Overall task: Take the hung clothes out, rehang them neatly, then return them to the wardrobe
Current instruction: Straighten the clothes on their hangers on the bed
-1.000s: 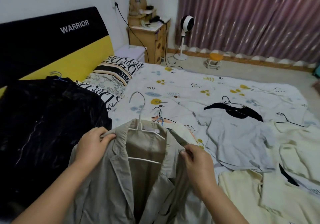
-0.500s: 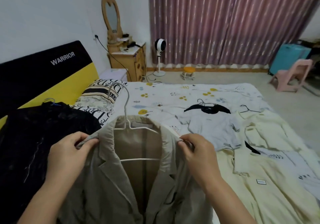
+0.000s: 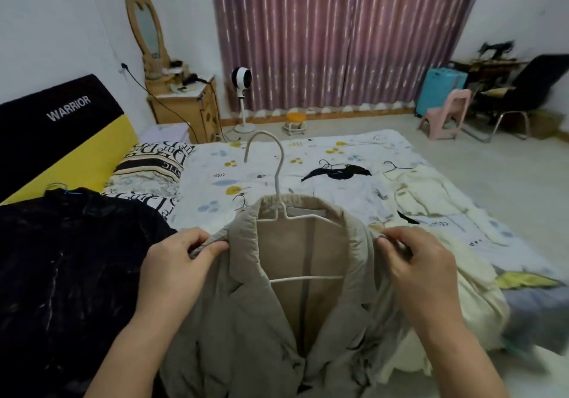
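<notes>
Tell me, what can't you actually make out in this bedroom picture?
Head view only:
- Beige jacket: its hem is cut off by the bottom edge.
- White hanger: its shoulder ends are hidden inside the jacket, where the left hand and right hand pinch.
- Dresser clutter: too small to identify.
- Wardrobe: out of frame.

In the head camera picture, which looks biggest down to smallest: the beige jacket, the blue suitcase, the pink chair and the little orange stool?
1. Beige jacket, though it is nearest the camera.
2. Blue suitcase and pink chair: too alike to rank.
3. Orange stool.
</notes>
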`<state>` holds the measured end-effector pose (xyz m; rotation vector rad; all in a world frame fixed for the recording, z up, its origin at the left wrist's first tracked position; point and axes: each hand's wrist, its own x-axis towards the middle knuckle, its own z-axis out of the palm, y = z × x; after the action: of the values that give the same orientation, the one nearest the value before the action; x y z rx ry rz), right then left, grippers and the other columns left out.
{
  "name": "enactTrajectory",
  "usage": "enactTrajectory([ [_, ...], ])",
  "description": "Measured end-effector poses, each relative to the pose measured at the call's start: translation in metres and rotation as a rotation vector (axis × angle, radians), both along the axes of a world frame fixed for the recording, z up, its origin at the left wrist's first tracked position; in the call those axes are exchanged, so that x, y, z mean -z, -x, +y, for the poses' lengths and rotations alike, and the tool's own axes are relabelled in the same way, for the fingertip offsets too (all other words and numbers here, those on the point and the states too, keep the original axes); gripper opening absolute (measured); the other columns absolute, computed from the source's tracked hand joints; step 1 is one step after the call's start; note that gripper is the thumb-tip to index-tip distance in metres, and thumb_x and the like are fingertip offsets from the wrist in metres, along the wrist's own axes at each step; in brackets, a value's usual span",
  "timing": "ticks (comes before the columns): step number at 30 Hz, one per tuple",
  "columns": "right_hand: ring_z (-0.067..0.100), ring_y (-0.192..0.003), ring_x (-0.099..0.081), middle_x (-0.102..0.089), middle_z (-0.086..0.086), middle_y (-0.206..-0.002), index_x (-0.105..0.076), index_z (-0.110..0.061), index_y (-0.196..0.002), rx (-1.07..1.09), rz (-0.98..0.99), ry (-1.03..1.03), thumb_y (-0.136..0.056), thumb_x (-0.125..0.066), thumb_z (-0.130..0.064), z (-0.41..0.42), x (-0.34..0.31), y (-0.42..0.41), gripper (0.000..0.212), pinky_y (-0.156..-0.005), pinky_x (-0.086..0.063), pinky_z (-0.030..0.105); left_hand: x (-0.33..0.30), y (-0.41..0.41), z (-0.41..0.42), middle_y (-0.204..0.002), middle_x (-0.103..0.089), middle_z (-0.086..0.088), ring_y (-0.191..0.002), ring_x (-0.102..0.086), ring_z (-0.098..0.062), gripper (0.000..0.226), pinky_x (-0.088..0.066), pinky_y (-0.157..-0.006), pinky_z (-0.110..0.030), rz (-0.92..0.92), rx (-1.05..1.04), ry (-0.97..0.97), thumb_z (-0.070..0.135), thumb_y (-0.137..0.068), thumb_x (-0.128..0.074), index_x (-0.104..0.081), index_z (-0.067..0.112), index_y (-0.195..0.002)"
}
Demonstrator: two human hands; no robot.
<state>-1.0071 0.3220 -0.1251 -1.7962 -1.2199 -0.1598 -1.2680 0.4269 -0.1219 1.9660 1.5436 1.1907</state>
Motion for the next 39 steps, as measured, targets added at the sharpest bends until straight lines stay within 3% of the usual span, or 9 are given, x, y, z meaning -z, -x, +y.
enactTrajectory([
  [4, 0.024, -0.075, -0.055, -0.064, 0.006, -0.075, -0.070, -0.009, -0.081, 0.120, 0.002, 0.043, -0.080, -0.069, -0.008, -0.039, -0.003, -0.009, 0.001, -0.068, -0.042, 0.034, 0.002, -0.020, -0.013, -0.060, -0.062, 0.014, -0.062, -0.056, -0.007, 0.024, -0.042, -0.057, -0.031, -0.050, 0.109, 0.039, 0.025, -0.073, -0.075, -0.059, 0.033, -0.055],
  [10, 0.027, -0.086, -0.057, -0.066, 0.008, -0.085, -0.070, -0.011, -0.085, 0.315, 0.040, 0.088, -0.084, -0.065, -0.014, -0.091, -0.003, -0.041, 0.005, -0.079, -0.046, 0.046, 0.007, -0.075, -0.034, -0.057, -0.061, 0.010, -0.064, -0.056, -0.009, 0.017, -0.043, -0.058, -0.032, -0.072, 0.270, 0.085, 0.027, -0.075, -0.073, -0.063, 0.036, -0.065],
  [13, 0.028, -0.084, -0.059, -0.068, 0.008, -0.084, -0.070, -0.009, -0.082, 0.382, 0.060, 0.045, -0.082, -0.067, -0.010, -0.117, -0.003, -0.062, 0.003, -0.078, -0.047, 0.044, 0.013, -0.106, -0.048, -0.062, -0.061, 0.012, -0.063, -0.056, -0.010, 0.015, -0.042, -0.057, -0.031, -0.057, 0.357, 0.087, 0.027, -0.075, -0.073, -0.062, 0.037, -0.074],
  [17, 0.023, -0.080, -0.058, -0.067, 0.003, -0.080, -0.071, -0.011, -0.079, 0.495, 0.028, 0.060, -0.080, -0.069, -0.009, -0.155, 0.004, -0.098, 0.003, -0.072, -0.045, 0.036, 0.023, -0.156, -0.068, -0.056, -0.060, 0.004, -0.059, -0.056, -0.016, 0.018, -0.042, -0.053, -0.036, -0.019, 0.476, 0.096, 0.026, -0.075, -0.074, -0.062, 0.023, -0.061],
  [21, 0.024, -0.075, -0.055, -0.062, 0.002, -0.073, -0.070, -0.011, -0.074, 0.571, 0.064, 0.066, -0.079, -0.069, -0.006, -0.192, 0.010, -0.145, 0.007, -0.068, -0.042, 0.035, 0.029, -0.217, -0.090, -0.055, -0.056, 0.005, -0.053, -0.050, -0.014, 0.028, -0.033, -0.050, -0.031, -0.018, 0.589, 0.108, 0.027, -0.075, -0.073, -0.056, 0.022, -0.053],
  [29, 0.024, -0.077, -0.056, -0.062, 0.000, -0.072, -0.066, -0.016, -0.069, 0.659, 0.117, 0.062, -0.080, -0.067, -0.005, -0.249, 0.020, -0.267, 0.016, -0.071, -0.045, 0.037, 0.041, -0.354, -0.135, -0.055, -0.055, 0.006, -0.059, -0.049, -0.010, 0.030, -0.034, -0.052, -0.027, -0.009, 0.728, 0.133, 0.030, -0.076, -0.071, -0.055, 0.019, -0.054],
  [39, 0.029, -0.081, -0.055, -0.062, 0.007, -0.075, -0.069, -0.009, -0.074, 0.681, 0.063, 0.165, -0.080, -0.067, -0.003, -0.272, 0.021, -0.416, 0.008, -0.074, -0.043, 0.037, 0.066, -0.499, -0.160, -0.063, -0.056, 0.007, -0.062, -0.048, -0.008, 0.032, -0.033, -0.055, -0.020, -0.015, 0.770, 0.185, 0.032, -0.075, -0.071, -0.053, 0.015, -0.055],
])
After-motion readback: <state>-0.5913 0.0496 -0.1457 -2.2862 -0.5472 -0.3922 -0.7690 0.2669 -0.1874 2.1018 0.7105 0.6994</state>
